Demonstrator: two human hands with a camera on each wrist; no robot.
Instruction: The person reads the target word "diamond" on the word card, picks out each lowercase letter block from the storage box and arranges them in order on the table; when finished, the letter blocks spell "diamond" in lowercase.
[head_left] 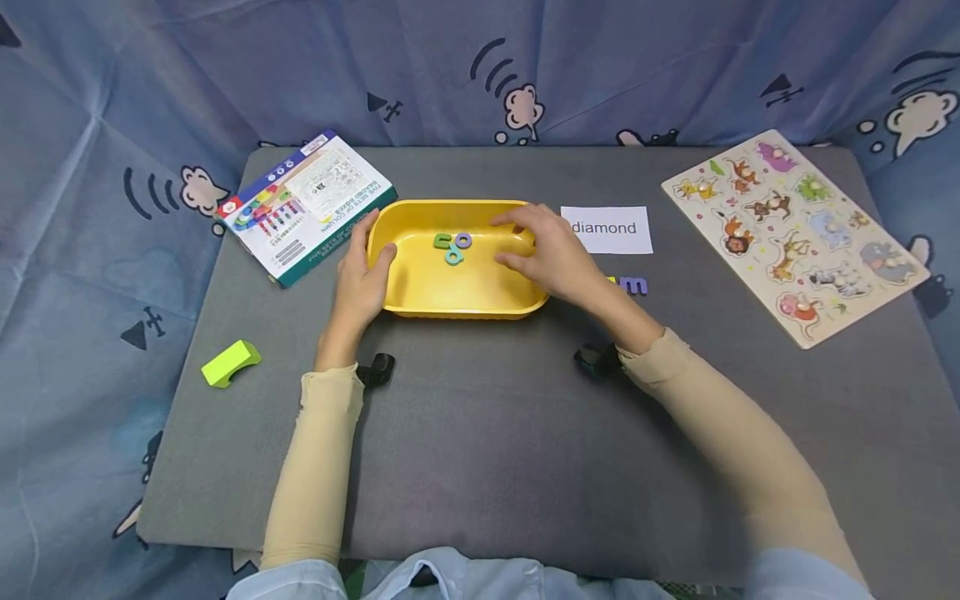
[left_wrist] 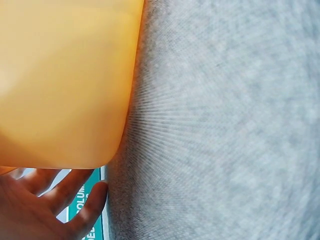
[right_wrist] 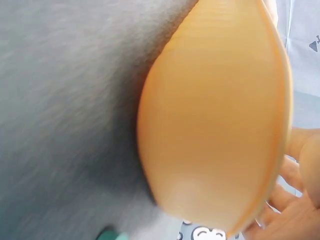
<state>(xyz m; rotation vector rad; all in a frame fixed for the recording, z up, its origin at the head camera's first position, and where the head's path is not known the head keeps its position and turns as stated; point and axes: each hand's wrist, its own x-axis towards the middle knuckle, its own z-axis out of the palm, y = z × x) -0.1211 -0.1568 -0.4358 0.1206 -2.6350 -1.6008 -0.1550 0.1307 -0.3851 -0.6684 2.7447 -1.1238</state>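
Observation:
A yellow plastic tray [head_left: 457, 292] lies in the middle of the table. In it are a green letter [head_left: 442, 241], a purple round letter [head_left: 462, 240] and a teal letter [head_left: 453, 255]. My left hand [head_left: 363, 279] grips the tray's left end, thumb over the rim and fingers outside; the left wrist view shows these fingers [left_wrist: 87, 210] spread below the tray wall. Over the tray's right end is my right hand [head_left: 551, 250], thumb and forefinger apart with nothing visible between them. A purple m [head_left: 633, 286] and a mostly hidden yellow piece lie beside my right wrist.
A white card reading "diamond" [head_left: 617, 230] lies right of the tray. An animal puzzle board [head_left: 795, 237] is at the far right. The bead toy box [head_left: 307, 208] sits at the back left, close to the tray. A lime arch block [head_left: 230, 363] lies at left.

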